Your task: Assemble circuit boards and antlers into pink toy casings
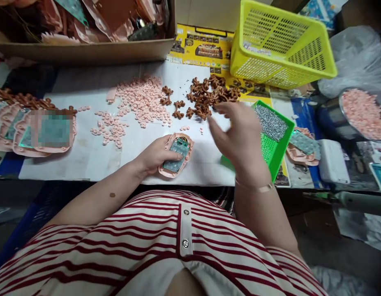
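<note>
My left hand (156,156) grips a pink plastic casing (169,172) with a green circuit board (176,154) inside, the thumb lying across the board. To the right, my right hand (239,131) is raised over the table at the near edge of a pile of brown antler-shaped parts (208,96). Its thumb and fingers are apart, slightly blurred, and nothing shows between them. Beyond the casing lies a heap of small pink pieces (141,100). Beside my right hand stands a green basket (278,158) holding many silver screws (271,122).
Several assembled casings (22,142) lie in a row at the left. A cardboard box (85,51) of parts stands at the back left, a yellow basket (282,68) at the back right. At right are a metal pot (329,109) of pink pieces and an electric screwdriver (356,202).
</note>
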`<action>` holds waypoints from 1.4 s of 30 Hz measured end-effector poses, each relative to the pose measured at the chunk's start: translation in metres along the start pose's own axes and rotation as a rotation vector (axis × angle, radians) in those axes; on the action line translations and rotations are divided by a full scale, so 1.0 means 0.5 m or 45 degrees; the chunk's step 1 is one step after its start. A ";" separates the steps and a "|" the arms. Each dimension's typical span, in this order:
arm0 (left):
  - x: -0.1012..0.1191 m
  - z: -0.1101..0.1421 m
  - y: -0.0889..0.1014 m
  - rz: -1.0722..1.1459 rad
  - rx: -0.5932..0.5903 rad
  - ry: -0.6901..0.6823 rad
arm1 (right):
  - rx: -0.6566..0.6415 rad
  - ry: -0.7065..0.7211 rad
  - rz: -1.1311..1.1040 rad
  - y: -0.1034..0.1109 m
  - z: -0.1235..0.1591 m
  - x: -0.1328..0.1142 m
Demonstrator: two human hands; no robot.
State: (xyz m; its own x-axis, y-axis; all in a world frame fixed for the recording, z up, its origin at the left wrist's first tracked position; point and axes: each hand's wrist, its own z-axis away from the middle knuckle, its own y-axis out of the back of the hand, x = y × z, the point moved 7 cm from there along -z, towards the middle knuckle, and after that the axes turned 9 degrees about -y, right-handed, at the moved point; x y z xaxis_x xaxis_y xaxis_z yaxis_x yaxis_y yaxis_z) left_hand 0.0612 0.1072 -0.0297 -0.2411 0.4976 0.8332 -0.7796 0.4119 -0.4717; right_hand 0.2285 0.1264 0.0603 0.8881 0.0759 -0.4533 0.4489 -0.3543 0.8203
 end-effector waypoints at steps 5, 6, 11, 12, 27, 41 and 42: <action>-0.008 0.018 0.023 0.092 -0.031 -0.002 | -0.205 -0.043 0.454 -0.122 -0.080 0.035; -0.008 0.020 0.023 0.118 -0.051 -0.012 | -0.180 -0.088 0.446 -0.119 -0.086 0.046; 0.005 0.022 0.010 0.268 -0.152 -0.110 | 0.100 -0.366 0.059 -0.034 -0.021 0.065; 0.009 0.022 0.007 0.309 -0.160 -0.127 | 0.122 -0.315 0.030 -0.026 0.005 0.048; 0.005 0.085 0.062 0.147 0.172 -0.130 | -0.555 0.120 0.148 -0.131 0.084 -0.019; -0.016 0.093 0.011 0.010 -0.068 -0.102 | -0.297 -0.776 -1.510 -0.100 0.125 -0.011; -0.018 0.091 0.010 0.010 -0.064 -0.106 | -0.300 -0.796 -1.523 -0.106 0.128 -0.018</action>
State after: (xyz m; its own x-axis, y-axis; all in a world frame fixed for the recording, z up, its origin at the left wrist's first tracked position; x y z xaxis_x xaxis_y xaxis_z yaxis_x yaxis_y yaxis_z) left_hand 0.0333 0.0698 -0.0265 -0.2957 0.4368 0.8495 -0.7481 0.4471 -0.4903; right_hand 0.1906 0.0849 -0.0013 -0.2134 -0.2310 -0.9493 0.9653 -0.1999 -0.1683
